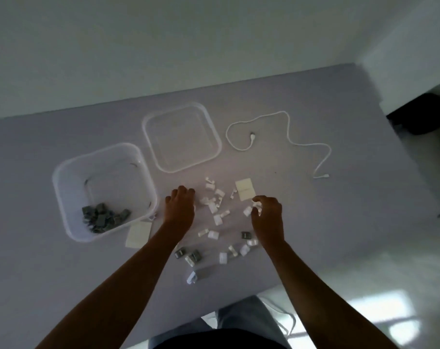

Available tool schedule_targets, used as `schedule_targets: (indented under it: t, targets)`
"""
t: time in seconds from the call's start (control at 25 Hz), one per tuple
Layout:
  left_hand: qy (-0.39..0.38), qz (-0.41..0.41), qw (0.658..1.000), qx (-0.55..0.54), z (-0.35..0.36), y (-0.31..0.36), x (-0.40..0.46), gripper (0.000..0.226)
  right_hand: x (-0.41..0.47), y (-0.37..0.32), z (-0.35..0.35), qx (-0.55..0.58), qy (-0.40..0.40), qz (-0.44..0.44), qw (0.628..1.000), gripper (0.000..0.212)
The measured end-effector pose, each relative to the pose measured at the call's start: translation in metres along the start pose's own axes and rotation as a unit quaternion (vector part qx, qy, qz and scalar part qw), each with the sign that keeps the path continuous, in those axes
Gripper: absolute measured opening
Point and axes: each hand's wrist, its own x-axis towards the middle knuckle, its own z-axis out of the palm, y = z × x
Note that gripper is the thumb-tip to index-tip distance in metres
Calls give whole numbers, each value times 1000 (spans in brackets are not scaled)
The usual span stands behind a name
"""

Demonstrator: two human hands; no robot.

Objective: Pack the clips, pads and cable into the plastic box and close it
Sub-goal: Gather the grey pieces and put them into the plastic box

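Note:
A clear plastic box (63,195) stands open at the left, with several grey clips (103,217) in its near corner. Its clear lid (215,137) lies flat behind the pile. Several white clips (216,212) are scattered on the table between my hands, with a few grey clips (188,254) nearer me. My left hand (180,210) rests curled, palm down, at the pile's left edge. My right hand (268,214) pinches white clips (255,206) at its fingertips. A pale pad (244,193) lies behind my right hand; another pad (138,234) leans by the box. The white cable (289,137) lies loose at the right.
The grey table (365,197) ends at a white wall behind and a near edge by my legs. A small grey-and-white block (201,272) lies near the front edge. A dark object (423,113) sits on the floor past the right edge.

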Motion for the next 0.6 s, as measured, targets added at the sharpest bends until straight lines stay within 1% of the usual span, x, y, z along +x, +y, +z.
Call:
schedule_targets:
  t: [0.08,0.2,0.28,0.36,0.4,0.44,0.48,0.52,0.56,0.6]
  targets:
    - [10,-2,1000,0,5,2,4,36,7,25,-4,-36,-9,10,999,25]
    - [14,-11,1000,1,10,2,11,28,16,51,-3,-40,-47,24,998,22]
    - [32,-31,997,-66,6,1,11,24,15,58,2,-29,-63,11,998,19]
    - [46,-50,976,-205,-4,6,5,21,13,62,3,-26,-71,-9,997,14]
    - [35,-76,950,-300,-12,10,0,20,13,64,2,-19,-75,-9,997,12]
    - [9,-117,902,-415,-21,15,-7,22,12,67,1,-7,-71,-4,997,11]
    - [-25,-161,831,-531,-29,19,-15,26,10,67,-2,13,-59,-1,998,12]
    - [-55,-196,755,-623,-35,20,-27,29,7,67,-4,35,-48,-9,998,12]
    - [-86,-219,687,-688,-38,20,-37,30,2,65,-6,54,-38,-37,997,14]
    - [-117,-238,634,-726,-39,18,-48,29,-4,62,-5,66,-43,-78,994,18]
